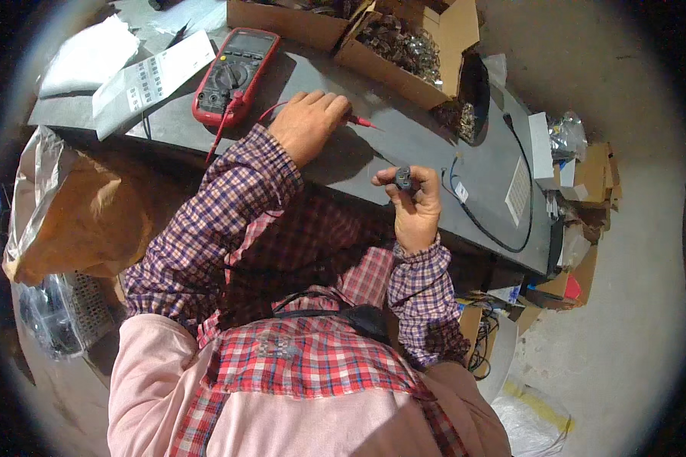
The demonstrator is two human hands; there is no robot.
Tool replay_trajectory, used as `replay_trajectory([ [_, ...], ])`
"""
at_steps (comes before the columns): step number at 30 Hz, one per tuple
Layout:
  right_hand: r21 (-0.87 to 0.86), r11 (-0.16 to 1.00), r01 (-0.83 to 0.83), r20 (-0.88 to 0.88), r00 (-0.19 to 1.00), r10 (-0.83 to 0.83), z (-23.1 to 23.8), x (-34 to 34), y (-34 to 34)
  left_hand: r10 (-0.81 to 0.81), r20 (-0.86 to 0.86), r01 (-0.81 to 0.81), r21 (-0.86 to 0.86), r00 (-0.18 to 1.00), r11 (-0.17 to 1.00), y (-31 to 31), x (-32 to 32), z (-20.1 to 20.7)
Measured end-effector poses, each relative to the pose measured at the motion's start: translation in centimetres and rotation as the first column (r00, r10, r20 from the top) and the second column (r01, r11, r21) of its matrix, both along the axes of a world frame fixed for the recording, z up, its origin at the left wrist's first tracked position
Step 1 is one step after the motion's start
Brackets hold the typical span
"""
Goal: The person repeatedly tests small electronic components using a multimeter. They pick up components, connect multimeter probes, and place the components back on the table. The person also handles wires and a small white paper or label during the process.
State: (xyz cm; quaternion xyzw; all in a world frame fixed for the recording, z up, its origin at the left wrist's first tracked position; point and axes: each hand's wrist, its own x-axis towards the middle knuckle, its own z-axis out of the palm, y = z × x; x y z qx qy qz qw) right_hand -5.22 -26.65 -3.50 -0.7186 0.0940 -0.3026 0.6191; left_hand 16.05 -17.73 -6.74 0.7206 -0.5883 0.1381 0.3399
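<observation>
My left hand (309,122) rests on the dark grey tabletop (404,141) and grips a red test probe (360,121) whose tip points right. Its red lead runs back to a red multimeter (232,74) lying to the left. My right hand (414,204) is raised over the table's near edge and pinches a small dark grey cylindrical part (404,179) between thumb and fingers. Both forearms wear plaid sleeves.
Two open cardboard boxes (404,49) of small metal parts stand at the table's far side. White paper sheets (149,80) lie left of the meter. A black cable (484,225) loops on the right. A brown bag (76,213) sits left; cartons clutter the floor right.
</observation>
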Motion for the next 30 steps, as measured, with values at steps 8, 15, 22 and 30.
replay_trajectory([
  [8, -0.056, 0.997, 0.05, -0.044, 0.998, -0.053, 0.5, 0.5, 0.4, 0.016, 0.012, -0.016, -0.008, 1.0, 1.0, 0.5, 0.0, 0.2],
  [15, -0.447, 0.846, 0.291, -0.187, 0.894, -0.407, 1.2, 0.1, -1.0, -0.018, -0.003, 0.017, -0.094, 1.0, 0.995, 1.3, -0.3, 1.0],
  [22, -0.415, 0.858, 0.302, -0.267, 0.861, -0.432, 1.4, 1.1, -3.5, -0.097, 0.057, 0.108, -0.223, 0.994, 0.969, 2.6, -1.0, 2.1],
  [30, -0.517, 0.816, 0.26, -0.344, 0.809, -0.476, 1.5, 1.3, -3.3, -0.098, 0.086, 0.114, -0.214, 0.991, 0.97, 2.2, -0.8, 1.4],
])
